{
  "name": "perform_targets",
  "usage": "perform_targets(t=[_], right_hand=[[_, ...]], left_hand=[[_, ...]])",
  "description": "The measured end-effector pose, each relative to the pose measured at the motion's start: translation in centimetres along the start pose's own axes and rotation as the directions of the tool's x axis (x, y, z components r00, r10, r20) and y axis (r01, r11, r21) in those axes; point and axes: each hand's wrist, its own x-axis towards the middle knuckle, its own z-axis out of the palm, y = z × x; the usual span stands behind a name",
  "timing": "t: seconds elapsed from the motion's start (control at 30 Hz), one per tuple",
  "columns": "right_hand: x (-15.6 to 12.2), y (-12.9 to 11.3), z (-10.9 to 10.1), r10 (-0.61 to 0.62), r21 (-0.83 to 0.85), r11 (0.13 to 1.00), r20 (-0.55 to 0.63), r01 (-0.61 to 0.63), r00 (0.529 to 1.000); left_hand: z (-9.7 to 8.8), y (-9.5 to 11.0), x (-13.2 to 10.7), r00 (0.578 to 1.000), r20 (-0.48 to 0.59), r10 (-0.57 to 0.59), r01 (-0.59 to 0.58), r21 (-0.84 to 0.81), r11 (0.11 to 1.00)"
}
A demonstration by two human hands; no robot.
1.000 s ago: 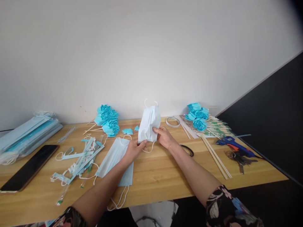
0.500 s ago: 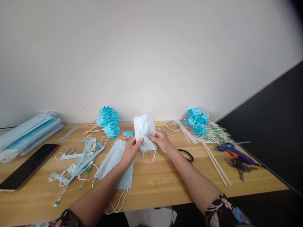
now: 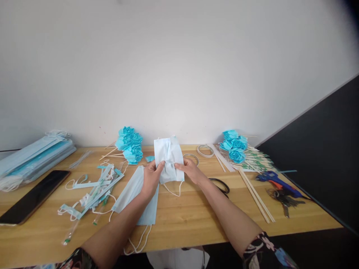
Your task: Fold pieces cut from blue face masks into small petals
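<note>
Both my hands hold up one light blue face mask (image 3: 169,153) above the middle of the table, its pleats partly spread and a white ear loop hanging below. My left hand (image 3: 152,176) pinches its left edge, thumb on the near face. On the opposite edge my right hand (image 3: 191,170) grips in the same way. Under my left wrist, more face masks (image 3: 150,209) lie flat with their loops toward the table's front edge. A small blue cut piece (image 3: 149,158) sits just behind my left hand, partly hidden.
Blue flowers on sticks (image 3: 129,145) lie back left, others (image 3: 235,144) back right. Mask strips (image 3: 95,194), a phone (image 3: 35,196) and stacked masks (image 3: 36,157) occupy the left. Tape rolls (image 3: 205,151), wooden sticks (image 3: 256,196), a blue glue gun (image 3: 280,183) and keys (image 3: 284,200) are right.
The held mask has shifted slightly left and its pleats are spread wider. My left hand has moved a little left with it; both hands keep their grip.
</note>
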Motion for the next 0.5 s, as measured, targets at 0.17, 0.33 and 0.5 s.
perform_targets(t=[0.17,0.33,0.5], right_hand=[[0.1,0.8,0.4,0.021,-0.076,0.997,-0.095,-0.028,0.995],[1.0,1.1,0.1,-0.069,-0.053,0.997,-0.315,0.055,0.947],[1.3,0.2,-0.1,-0.023,0.081,0.995,-0.448,0.066,0.894]], left_hand=[[-0.2,0.2,-0.3,1.000,0.017,0.022,-0.024,0.092,0.996],[-0.2,1.4,-0.8,0.983,0.119,0.137,-0.152,0.124,0.981],[0.1,1.2,-1.0,0.984,0.156,0.084,-0.082,-0.017,0.996]])
